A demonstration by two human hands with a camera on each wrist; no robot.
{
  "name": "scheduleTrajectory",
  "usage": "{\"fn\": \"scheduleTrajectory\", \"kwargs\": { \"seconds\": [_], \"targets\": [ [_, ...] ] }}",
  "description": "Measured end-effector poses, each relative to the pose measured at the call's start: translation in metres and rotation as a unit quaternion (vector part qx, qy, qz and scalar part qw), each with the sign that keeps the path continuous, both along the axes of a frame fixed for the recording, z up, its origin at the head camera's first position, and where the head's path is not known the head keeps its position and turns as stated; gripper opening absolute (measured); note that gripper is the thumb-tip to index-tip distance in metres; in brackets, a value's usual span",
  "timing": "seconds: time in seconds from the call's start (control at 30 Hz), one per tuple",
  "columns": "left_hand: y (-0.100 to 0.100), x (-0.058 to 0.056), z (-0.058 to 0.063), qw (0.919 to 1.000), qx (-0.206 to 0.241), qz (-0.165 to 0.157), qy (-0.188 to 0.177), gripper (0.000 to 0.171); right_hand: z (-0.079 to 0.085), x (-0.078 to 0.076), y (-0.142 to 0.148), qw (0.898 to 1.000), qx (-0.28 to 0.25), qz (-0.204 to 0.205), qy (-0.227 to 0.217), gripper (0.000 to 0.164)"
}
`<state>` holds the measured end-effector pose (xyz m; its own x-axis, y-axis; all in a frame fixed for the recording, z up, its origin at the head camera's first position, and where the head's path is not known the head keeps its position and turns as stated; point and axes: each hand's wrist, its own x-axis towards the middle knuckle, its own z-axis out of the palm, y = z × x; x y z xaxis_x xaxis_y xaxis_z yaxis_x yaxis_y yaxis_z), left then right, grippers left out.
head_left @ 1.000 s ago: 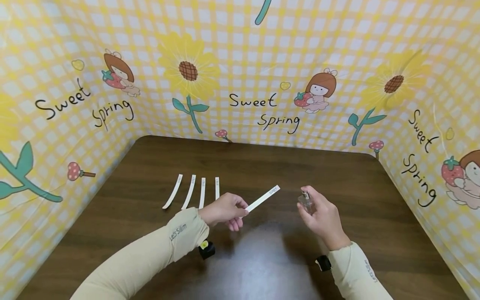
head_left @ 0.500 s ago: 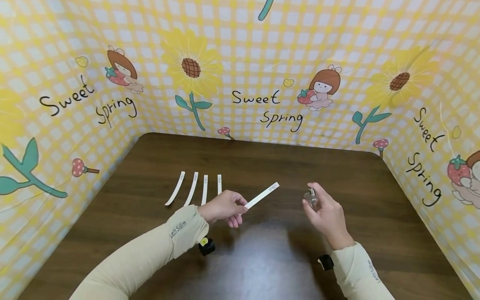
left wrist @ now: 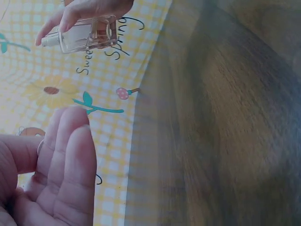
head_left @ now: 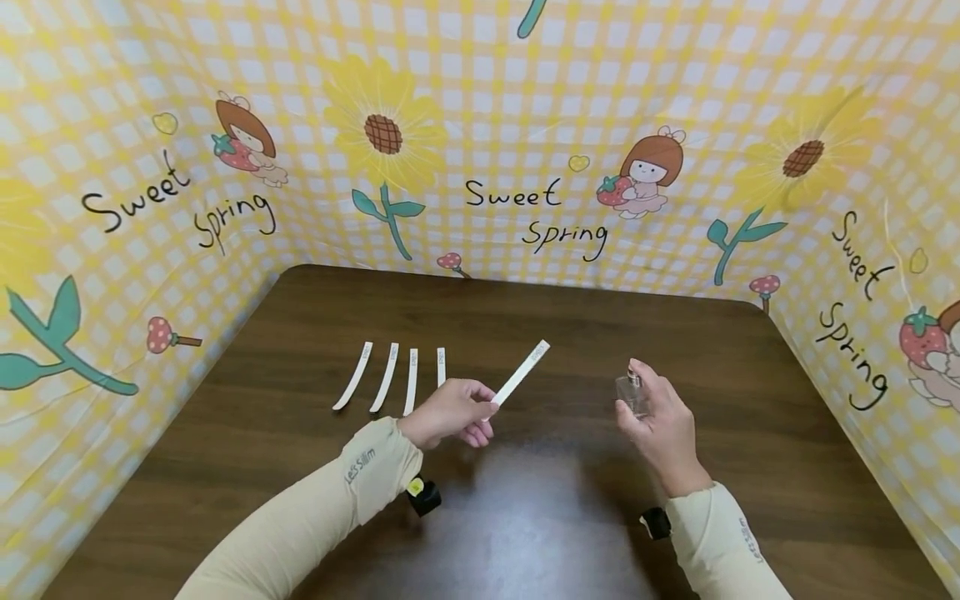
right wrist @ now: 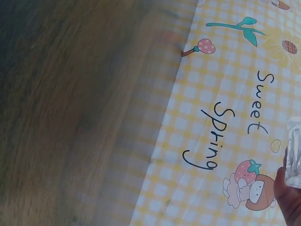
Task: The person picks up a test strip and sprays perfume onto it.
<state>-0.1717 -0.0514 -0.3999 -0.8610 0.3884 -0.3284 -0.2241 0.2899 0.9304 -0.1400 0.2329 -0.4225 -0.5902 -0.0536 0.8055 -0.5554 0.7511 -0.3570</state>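
My left hand [head_left: 453, 411] pinches the near end of a white paper perfume test strip [head_left: 522, 371] between thumb and fingers. The strip slants up and to the right above the table, with small print at its far tip. To its right, my right hand [head_left: 663, 429] grips a clear glass perfume bottle [head_left: 628, 395], index finger on the spray top. A gap separates bottle and strip. In the left wrist view the bottle [left wrist: 89, 35] appears beyond my curled left fingers [left wrist: 77, 165]. Only part of the bottle [right wrist: 294, 153] shows at the right wrist view's edge.
Several more white test strips [head_left: 352, 377] lie side by side on the brown wooden table [head_left: 570, 333], left of my left hand, which partly covers the nearest ones. A yellow checked cloth [head_left: 495, 125] with printed flowers walls in the back and both sides.
The strip in my left hand has swung to a steeper upward slant. My right hand has drawn the perfume bottle slightly to the right, away from the strip.
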Motion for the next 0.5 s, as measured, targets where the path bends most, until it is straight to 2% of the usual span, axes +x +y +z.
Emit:
{"fn": "scheduleTrajectory", "kwargs": {
  "seconds": [0.07, 0.13, 0.17, 0.27, 0.3, 0.33, 0.5],
  "targets": [
    [0.001, -0.001, -0.003, 0.9996, 0.022, 0.013, -0.006, 0.024, 0.002, 0.001, 0.002, 0.999, -0.015, 0.022, -0.026, 0.046],
    [0.001, -0.002, -0.005, 0.9989, 0.042, 0.017, -0.008, 0.022, 0.004, 0.004, 0.002, 0.994, -0.050, 0.053, -0.085, 0.057],
    [0.001, -0.002, -0.006, 0.9986, 0.049, 0.019, -0.009, 0.021, 0.005, 0.005, 0.002, 0.987, -0.078, 0.069, -0.120, 0.065],
    [0.002, -0.003, -0.009, 0.9979, 0.061, 0.017, -0.013, 0.020, 0.011, 0.008, 0.001, 0.958, -0.171, 0.096, -0.209, 0.085],
    [0.002, -0.004, -0.009, 0.9978, 0.063, 0.017, -0.015, 0.021, 0.012, 0.008, 0.000, 0.948, -0.194, 0.096, -0.232, 0.088],
    [0.002, -0.004, -0.010, 0.9976, 0.064, 0.017, -0.019, 0.022, 0.014, 0.007, 0.001, 0.943, -0.202, 0.087, -0.249, 0.086],
    [0.001, -0.005, -0.016, 0.9967, 0.061, 0.031, -0.043, 0.022, 0.021, 0.005, 0.009, 0.942, -0.130, -0.002, -0.309, 0.061]
  ]
}}
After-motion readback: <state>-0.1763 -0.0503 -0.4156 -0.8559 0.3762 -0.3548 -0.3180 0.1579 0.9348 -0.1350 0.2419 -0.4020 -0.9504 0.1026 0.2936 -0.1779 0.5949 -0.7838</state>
